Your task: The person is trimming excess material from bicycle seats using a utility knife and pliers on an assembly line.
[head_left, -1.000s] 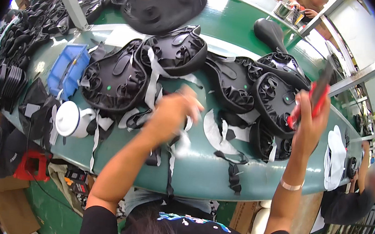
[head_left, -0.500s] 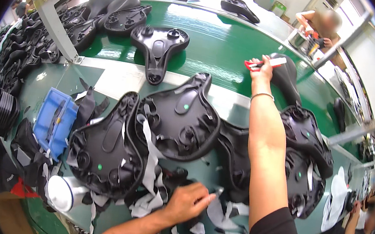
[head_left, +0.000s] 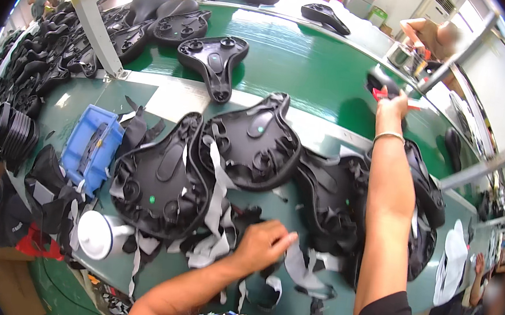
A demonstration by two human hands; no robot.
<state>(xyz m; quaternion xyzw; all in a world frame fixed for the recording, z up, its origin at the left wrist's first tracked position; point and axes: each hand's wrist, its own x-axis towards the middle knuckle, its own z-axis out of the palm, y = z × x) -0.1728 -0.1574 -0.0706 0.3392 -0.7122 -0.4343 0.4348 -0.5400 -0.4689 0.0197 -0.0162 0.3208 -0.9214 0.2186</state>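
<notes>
My right arm reaches far forward over the green belt. The right hand (head_left: 392,104) is closed round a red-handled tool (head_left: 378,94) with a pale, flat blade; its exact kind is unclear. Just beyond this hand is a black bicycle saddle (head_left: 379,78), tilted on the belt; whether my fingers touch it, I cannot tell. My left hand (head_left: 263,246) hovers at the near side with fingers curled and thumb forward, and what they hold, if anything, is hidden. Upturned saddles (head_left: 254,139) with dark undersides lie ahead of it. Grey and black fabric strips (head_left: 299,270) lie around it.
A blue bin (head_left: 90,146) and a white enamel mug (head_left: 96,234) stand at left. A saddle base (head_left: 213,61) sits on the green belt (head_left: 300,52). Metal posts (head_left: 92,17) rise beside the belt. Saddles are heaped far left. Other people work around the tables.
My right hand has moved right with the red-handled tool. The saddle near it has shifted farther away and now shows tilted. My left hand stays curled near the strips.
</notes>
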